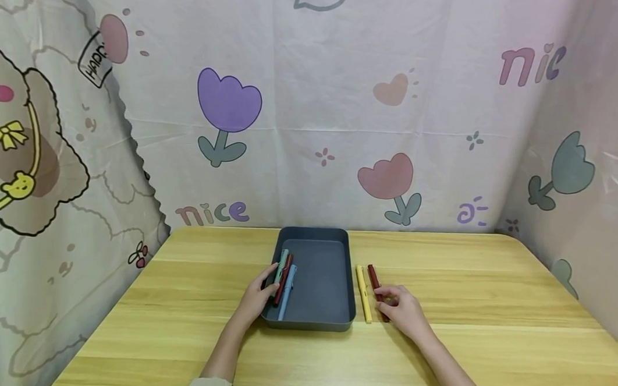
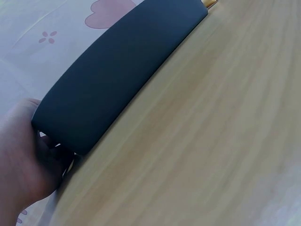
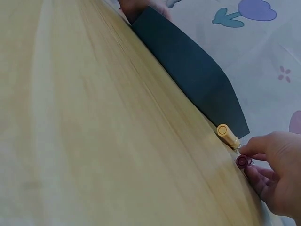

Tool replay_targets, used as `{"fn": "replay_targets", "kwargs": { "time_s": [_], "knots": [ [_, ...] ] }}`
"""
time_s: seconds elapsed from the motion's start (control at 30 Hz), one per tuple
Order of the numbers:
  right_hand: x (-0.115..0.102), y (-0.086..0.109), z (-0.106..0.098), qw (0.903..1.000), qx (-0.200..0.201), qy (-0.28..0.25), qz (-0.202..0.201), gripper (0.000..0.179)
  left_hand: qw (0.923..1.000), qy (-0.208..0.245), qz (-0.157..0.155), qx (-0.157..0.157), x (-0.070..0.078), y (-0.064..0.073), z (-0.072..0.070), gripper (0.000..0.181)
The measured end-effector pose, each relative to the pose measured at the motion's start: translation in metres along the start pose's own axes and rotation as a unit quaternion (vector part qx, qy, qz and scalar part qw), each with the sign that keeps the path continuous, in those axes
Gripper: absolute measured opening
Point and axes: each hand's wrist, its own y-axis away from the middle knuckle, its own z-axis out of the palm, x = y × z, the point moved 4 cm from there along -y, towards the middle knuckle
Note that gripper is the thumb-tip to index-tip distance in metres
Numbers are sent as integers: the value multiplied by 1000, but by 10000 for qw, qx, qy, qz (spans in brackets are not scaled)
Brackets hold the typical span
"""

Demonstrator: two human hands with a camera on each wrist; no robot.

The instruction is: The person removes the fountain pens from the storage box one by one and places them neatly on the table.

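A dark grey tray lies on the table, with a green pen, a red pen and a blue pen along its left side. My left hand grips the tray's left wall, thumb over the rim near the pens. To the right of the tray, a yellow pen and a dark red pen lie side by side on the wood. Thumb and fingers of my right hand pinch the dark red pen, whose round end faces the right wrist camera.
The light wooden table carries the tray near its back edge. Behind it hangs a printed cloth with flowers and lettering, and another cloth closes off the left side.
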Motion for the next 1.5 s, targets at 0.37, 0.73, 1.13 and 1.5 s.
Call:
{"fn": "replay_targets", "kwargs": {
  "time_s": [0.37, 0.73, 1.13, 1.5],
  "knots": [
    [0, 1, 0, 9999, 12, -109, 98, 23, 10000, 11, -9, 43, -2, 0, 0, 48],
    [0, 1, 1, 9998, 25, -175, 59, 24, 10000, -13, -4, 67, -2, 2, -3, 49],
    [3, 3, -1, 9997, 69, -211, 71, 25, 10000, -10, 31, 39, 2, 3, 0, 48],
    [1, 4, -1, 9997, 76, -229, 95, 25, 10000, -53, -14, 17, 1, 0, 0, 49]
  ]
}}
